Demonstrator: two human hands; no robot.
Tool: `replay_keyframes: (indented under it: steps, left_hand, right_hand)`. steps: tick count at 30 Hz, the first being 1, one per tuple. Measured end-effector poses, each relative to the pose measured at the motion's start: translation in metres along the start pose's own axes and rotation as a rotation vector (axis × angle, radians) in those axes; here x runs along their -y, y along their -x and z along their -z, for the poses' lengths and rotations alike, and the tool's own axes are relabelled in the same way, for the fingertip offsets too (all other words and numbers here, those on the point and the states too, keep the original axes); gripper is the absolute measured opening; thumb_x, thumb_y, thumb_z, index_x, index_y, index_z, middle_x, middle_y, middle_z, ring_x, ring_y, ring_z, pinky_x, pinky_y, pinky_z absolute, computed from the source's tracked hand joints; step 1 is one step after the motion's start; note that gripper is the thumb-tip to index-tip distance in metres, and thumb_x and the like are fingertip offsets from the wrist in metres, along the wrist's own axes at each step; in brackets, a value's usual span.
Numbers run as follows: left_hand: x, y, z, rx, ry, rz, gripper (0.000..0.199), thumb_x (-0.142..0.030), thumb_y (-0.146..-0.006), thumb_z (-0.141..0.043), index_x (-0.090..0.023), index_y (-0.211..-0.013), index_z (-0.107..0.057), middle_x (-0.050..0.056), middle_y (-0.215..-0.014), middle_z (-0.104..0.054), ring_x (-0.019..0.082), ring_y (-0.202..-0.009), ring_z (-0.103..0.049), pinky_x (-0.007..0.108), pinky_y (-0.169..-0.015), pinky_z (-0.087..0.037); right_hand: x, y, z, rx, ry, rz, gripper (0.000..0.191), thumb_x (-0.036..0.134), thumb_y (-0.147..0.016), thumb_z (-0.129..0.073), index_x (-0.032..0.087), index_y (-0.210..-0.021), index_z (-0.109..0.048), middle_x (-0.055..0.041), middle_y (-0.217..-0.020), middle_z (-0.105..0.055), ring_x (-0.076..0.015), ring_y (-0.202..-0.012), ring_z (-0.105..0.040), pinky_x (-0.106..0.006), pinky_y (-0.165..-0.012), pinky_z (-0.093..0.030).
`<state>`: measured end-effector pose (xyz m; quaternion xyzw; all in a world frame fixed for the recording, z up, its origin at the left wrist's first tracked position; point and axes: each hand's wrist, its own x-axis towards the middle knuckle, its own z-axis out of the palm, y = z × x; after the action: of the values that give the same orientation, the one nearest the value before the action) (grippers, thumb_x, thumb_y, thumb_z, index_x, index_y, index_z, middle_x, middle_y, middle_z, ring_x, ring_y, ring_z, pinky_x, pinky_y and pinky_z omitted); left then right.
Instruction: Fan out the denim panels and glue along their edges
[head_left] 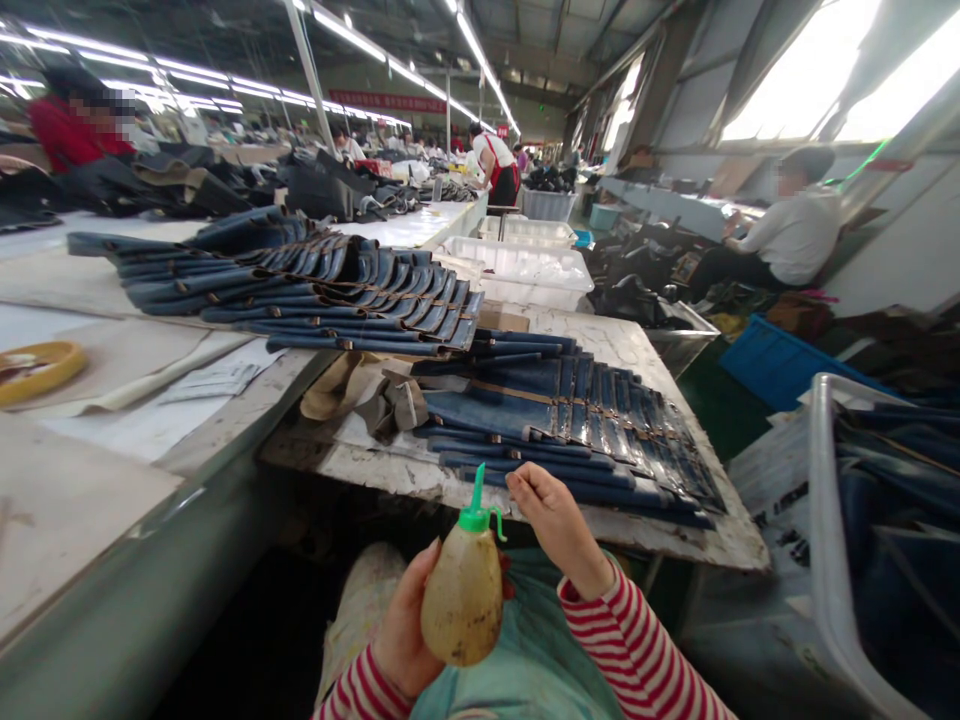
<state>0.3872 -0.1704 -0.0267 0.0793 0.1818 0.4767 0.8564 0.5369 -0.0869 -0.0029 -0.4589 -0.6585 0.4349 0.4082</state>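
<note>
My left hand point(409, 625) is wrapped around a yellowish, stained squeeze bottle point(463, 595) with a green pointed nozzle, held upright above my lap. To the right of the nozzle, my right hand point(551, 515) is closed, thumb and fingertips pinched together. Whatever sits in that pinch, if anything, is too small to make out. Just beyond it, overlapping dark blue pieces point(517, 410) fan across a worn board point(679, 545), and shiny wet-looking patches show along their right part. Another fanned stack of blue pieces point(300, 285) lies on the table to the left.
A yellow round dish point(41, 372) stands on the left table point(112, 500). Crumpled tan and grey scraps point(390, 405) lie beside the blue pieces. A grey bin point(825, 570) of dark pieces is close on my right; white crates point(517, 270) stand behind. Other people sit and stand farther off.
</note>
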Motion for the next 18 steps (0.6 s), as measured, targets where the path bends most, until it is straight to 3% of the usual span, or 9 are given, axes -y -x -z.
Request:
replay_keyframes:
  steps: [10,14,18]
  left_hand:
    - [-0.0002,0.0003,0.0019,-0.031,-0.024,-0.010,0.043,-0.046,-0.073,-0.056,-0.012,-0.096,-0.068,0.011,-0.088,-0.068,0.022,-0.078,-0.064,0.028,-0.072,-0.049]
    - [-0.0003,0.0010,0.0000,-0.026,-0.031,-0.013,0.042,-0.046,-0.072,-0.058,-0.012,-0.094,-0.069,0.011,-0.086,-0.069,0.022,-0.076,-0.064,0.028,-0.071,-0.049]
    - [-0.0004,0.0015,0.0004,-0.048,-0.032,-0.011,0.042,-0.047,-0.070,-0.060,-0.012,-0.093,-0.070,0.011,-0.085,-0.069,0.022,-0.073,-0.064,0.028,-0.069,-0.050]
  right_hand:
    - [0.0072,0.0047,-0.0032,0.168,-0.344,-0.217,0.036,0.050,-0.075,-0.053,0.018,-0.064,-0.041,0.0071,-0.047,-0.040,-0.0049,-0.041,-0.032,-0.019,-0.041,-0.024]
    - [0.0087,0.0051,-0.0054,0.174,-0.460,-0.232,0.034,0.045,-0.072,-0.061,0.018,-0.068,-0.042,0.0055,-0.054,-0.049,-0.0054,-0.046,-0.042,-0.018,-0.045,-0.032]
    - [0.0080,0.0044,-0.0086,0.135,-0.502,-0.217,0.034,0.042,-0.069,-0.065,0.018,-0.073,-0.042,0.0075,-0.055,-0.045,-0.0047,-0.047,-0.038,-0.018,-0.045,-0.029]
